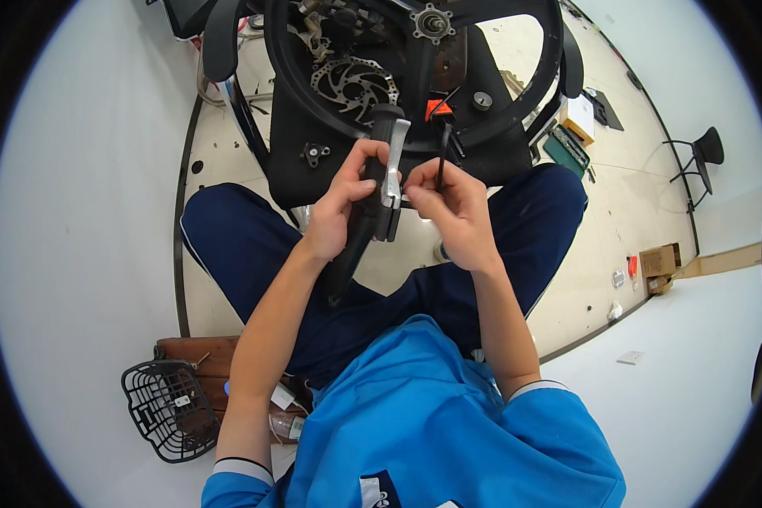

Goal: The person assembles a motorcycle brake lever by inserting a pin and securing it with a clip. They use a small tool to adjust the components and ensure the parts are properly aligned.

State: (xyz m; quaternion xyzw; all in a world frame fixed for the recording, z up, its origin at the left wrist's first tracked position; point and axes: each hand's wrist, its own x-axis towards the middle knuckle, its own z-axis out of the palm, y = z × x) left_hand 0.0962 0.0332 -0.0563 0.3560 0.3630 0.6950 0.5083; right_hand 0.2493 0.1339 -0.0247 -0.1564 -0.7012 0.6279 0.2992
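My left hand [339,203] is closed around a black handlebar piece [347,261] with a silver brake lever [395,157] along its right side. The piece stands slanted above my lap, its upper end close to the chair seat. My right hand [459,207] is just right of the lever, thumb and fingers bent together near the lever's lower end. A thin black rod [443,157] sticks up from between its fingers; the rod's lower part is hidden by the hand.
A black chair seat [289,135] in front carries a spoked black wheel [559,38], a brake disc [356,85], an orange piece [438,109], a round metal part [482,101] and a small bracket [315,154]. A black basket [168,415] is at lower left; cardboard boxes [659,264] lie right.
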